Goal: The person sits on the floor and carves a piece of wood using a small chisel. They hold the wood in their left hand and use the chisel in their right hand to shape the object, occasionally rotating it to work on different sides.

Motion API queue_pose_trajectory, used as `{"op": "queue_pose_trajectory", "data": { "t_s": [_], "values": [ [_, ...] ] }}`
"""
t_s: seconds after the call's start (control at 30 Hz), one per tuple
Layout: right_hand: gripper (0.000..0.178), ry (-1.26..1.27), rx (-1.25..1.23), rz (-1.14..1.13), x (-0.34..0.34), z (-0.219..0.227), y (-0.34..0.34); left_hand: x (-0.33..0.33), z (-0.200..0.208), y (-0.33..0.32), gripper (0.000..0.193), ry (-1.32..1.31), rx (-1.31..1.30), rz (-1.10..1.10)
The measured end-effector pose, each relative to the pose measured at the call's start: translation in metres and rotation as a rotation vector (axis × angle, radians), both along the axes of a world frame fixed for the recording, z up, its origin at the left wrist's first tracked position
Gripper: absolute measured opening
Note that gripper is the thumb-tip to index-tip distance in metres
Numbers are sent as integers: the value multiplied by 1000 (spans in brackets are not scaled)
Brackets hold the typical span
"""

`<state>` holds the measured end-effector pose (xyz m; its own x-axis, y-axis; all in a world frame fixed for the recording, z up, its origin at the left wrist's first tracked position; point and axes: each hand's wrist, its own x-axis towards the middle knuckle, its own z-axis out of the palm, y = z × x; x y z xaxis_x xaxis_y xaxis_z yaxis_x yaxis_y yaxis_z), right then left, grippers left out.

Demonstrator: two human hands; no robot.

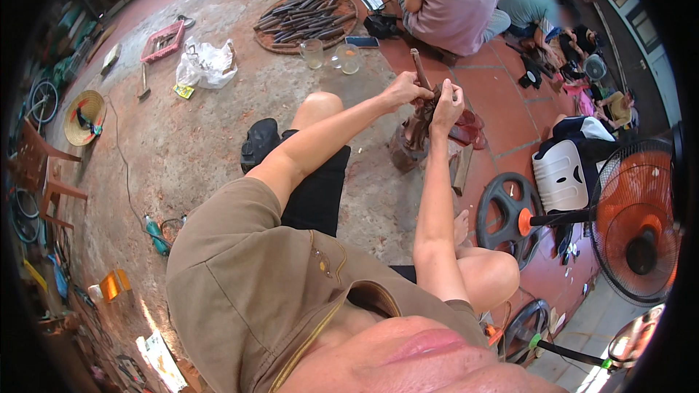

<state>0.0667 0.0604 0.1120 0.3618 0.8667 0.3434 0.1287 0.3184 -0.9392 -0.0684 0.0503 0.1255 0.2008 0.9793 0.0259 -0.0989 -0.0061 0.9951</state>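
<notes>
Both my hands are on a dark brown carved wooden piece [416,129] in front of me. My left hand [405,92] is closed at the base of a brown wooden stick [418,65] that rises from the top; I cannot tell whether it is a tool handle or part of the carving. With fingers pinched, my right hand [447,108] grips the carving's upper right side. The fingertips partly hide what lies between the hands. Below stands a brown wood block [405,154]. A glossy reddish-brown object [470,129] lies just right of the carving.
A round woven tray [263,42] full of dark stick-like tools lies ahead, by two glass mugs [312,54] and a phone [362,41]. A plastic bag [207,64] and hammer [144,83] are left. A standing fan [633,222] is right. Two people [453,4] sit ahead right.
</notes>
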Motion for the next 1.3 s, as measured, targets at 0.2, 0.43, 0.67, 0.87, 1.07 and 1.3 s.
{"op": "queue_pose_trajectory", "data": {
  "t_s": [0.2, 0.43, 0.67, 0.87, 1.07, 1.3],
  "values": [
    [26, 35, 20, 137, 13, 2, 7, 3, -1, 0, 14, -1, 10, -30],
    [22, 195, -63, 336, 27, 20, 2, 18, -2, -2, 14, 8, 1, -54],
    [22, 180, -83, 447, 39, 22, 4, 18, -1, -6, 14, 28, -3, -81],
    [24, 276, -150, 523, 45, 29, 2, 16, -2, -6, 13, 41, 16, -75],
    [25, 224, -179, 631, 57, 27, 4, 16, -3, -2, 13, 75, 31, -81],
    [24, 222, -189, 651, 58, 26, 3, 18, -4, -4, 12, 65, 32, -90]
  ]
}}
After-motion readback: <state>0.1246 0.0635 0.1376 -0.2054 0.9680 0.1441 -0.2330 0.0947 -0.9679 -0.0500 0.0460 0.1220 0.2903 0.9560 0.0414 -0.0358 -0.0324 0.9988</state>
